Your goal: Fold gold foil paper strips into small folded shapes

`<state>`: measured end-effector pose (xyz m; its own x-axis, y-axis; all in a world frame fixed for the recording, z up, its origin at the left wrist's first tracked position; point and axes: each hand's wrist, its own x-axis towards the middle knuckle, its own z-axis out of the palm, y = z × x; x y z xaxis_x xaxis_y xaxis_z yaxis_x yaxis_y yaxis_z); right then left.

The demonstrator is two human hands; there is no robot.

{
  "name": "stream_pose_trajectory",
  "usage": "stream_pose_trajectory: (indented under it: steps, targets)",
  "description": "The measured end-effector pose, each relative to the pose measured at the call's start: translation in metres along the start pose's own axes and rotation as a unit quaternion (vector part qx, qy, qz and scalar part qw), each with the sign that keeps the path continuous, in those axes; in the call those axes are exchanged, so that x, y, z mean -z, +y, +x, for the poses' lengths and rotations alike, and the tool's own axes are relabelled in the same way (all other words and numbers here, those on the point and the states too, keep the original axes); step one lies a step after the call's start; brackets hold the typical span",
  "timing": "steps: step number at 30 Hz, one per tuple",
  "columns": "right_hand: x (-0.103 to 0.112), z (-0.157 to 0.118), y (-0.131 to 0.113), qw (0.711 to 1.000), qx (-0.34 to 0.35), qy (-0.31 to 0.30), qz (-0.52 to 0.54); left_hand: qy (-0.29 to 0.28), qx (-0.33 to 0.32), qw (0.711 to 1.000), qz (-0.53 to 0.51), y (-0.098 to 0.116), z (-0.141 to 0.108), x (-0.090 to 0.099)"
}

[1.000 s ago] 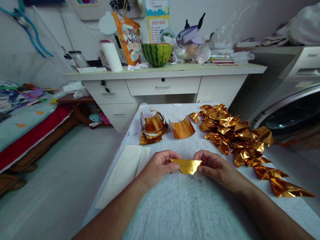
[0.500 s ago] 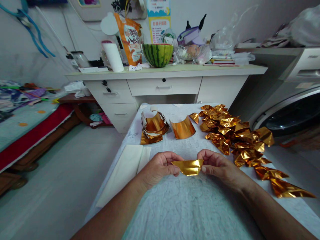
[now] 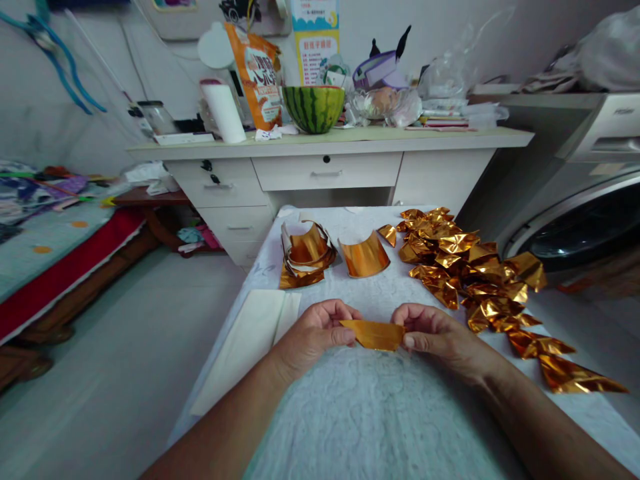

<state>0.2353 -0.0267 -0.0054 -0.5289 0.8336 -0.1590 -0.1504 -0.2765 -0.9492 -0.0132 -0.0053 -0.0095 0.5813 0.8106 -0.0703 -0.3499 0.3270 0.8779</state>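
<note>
A small piece of gold foil paper (image 3: pixel 375 335) is stretched between my two hands, its long straight edge on top and its lower edge shorter. My left hand (image 3: pixel 325 331) pinches its left tip between thumb and fingers. The right end is pinched by my right hand (image 3: pixel 431 328). Beyond them, a curved sheet of gold foil paper (image 3: pixel 365 257) stands on the cloth-covered table (image 3: pixel 370 427). Left of that sheet lies a curled stack of gold foil paper (image 3: pixel 307 253) with white backing showing.
Many folded gold foil pieces (image 3: pixel 450 257) lie heaped along the table's right side. A folded white sheet (image 3: pixel 245 347) rests at its left edge. Behind stands a white desk (image 3: pixel 327 173) bearing a half watermelon (image 3: pixel 314 110). A washing machine (image 3: pixel 590 193) is at the right.
Both hands keep their pinch on the foil piece. It has tilted slightly, so its bright shine has turned to a duller gold. The whole view has shifted a little.
</note>
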Motion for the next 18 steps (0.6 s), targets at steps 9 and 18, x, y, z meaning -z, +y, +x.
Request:
stream_pose_trajectory:
  steps: [9, 18]
  targets:
    - [0.0002, 0.0009, 0.0038, 1.0, -0.014, 0.012, 0.017, -0.003, 0.035, 0.999, 0.024, -0.0011, 0.0005, 0.0022]
    - [-0.0018, -0.0009, 0.0028, 0.999, -0.014, 0.027, 0.028, 0.018, 0.057, 0.996, 0.067, -0.0016, 0.0007, 0.0034]
